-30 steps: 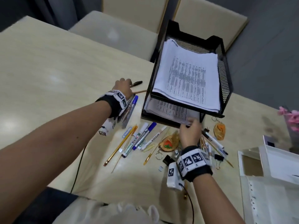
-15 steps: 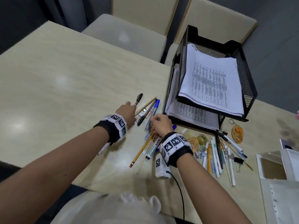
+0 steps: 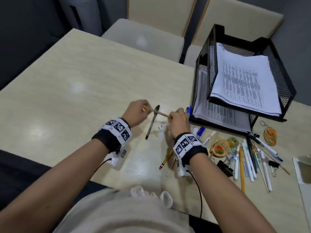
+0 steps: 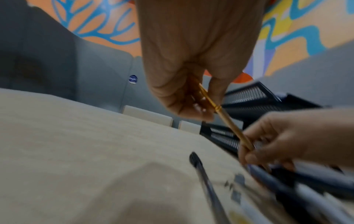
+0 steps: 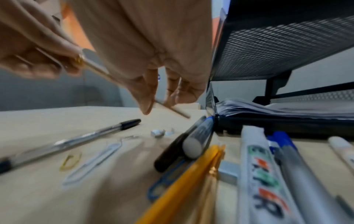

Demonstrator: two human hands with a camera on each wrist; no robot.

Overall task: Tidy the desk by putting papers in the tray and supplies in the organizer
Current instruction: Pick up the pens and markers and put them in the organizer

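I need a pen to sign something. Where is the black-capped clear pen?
In the head view the black-capped pen lies on the desk between the left hand and right hand, beneath the thin brush they hold, left of the tray.

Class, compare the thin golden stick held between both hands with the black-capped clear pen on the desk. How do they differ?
The golden stick is lifted, pinched by the left hand and right hand; the black-capped pen lies untouched on the desk. The stick is opaque gold; the pen is clear-barrelled. Both are slender.
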